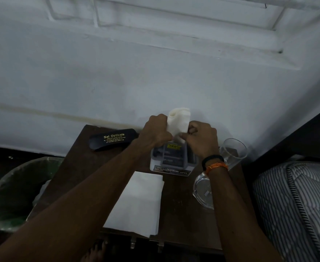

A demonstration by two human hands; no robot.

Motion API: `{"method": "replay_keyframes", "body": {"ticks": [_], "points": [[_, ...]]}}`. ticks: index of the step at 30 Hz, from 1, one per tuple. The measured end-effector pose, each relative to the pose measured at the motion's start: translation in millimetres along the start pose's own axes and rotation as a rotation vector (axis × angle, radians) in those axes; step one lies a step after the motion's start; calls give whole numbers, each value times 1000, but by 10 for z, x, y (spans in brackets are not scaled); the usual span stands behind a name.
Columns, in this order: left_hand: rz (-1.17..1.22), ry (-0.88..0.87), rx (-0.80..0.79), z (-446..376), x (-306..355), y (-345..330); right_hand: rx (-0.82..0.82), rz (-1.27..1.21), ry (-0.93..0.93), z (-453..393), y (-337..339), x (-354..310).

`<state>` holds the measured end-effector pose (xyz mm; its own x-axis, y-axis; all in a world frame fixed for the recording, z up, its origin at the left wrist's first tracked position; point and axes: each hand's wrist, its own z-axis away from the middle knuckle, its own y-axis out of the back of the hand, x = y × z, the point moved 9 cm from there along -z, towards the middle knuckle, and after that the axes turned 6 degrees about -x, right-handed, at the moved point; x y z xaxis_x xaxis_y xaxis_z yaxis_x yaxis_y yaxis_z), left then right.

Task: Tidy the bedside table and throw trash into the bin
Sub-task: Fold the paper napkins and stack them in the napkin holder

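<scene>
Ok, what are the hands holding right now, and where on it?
Both hands hold a folded white tissue above the table: the left hand grips its left edge, the right hand pinches its lower right corner.

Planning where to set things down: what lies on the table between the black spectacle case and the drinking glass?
In the head view, the white-grey box lies between spectacle case and glass.

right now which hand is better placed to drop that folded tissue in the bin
Left, probably. The bin stands on the left of the table, on the left hand's own side. Both hands hold the tissue, but the right hand would have to cross over.
</scene>
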<state>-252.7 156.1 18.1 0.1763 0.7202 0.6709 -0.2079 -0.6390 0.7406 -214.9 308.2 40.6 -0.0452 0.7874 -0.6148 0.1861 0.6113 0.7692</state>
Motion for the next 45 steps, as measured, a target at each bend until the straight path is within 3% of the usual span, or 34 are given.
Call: {"method": "replay_keyframes", "body": {"ticks": [6,12,22,45], "points": [[-17,-18,-15,17,-15,-69,-44,36,9,51,-117,36],[35,-68,12,56,44,64,37,-43,-11,47,67,31],[-29,-9,14,118,-36,48,-28,41,-21,68,-67,71],[12,-2,44,196,-61,118,18,-29,-39,132,-41,141]]}}
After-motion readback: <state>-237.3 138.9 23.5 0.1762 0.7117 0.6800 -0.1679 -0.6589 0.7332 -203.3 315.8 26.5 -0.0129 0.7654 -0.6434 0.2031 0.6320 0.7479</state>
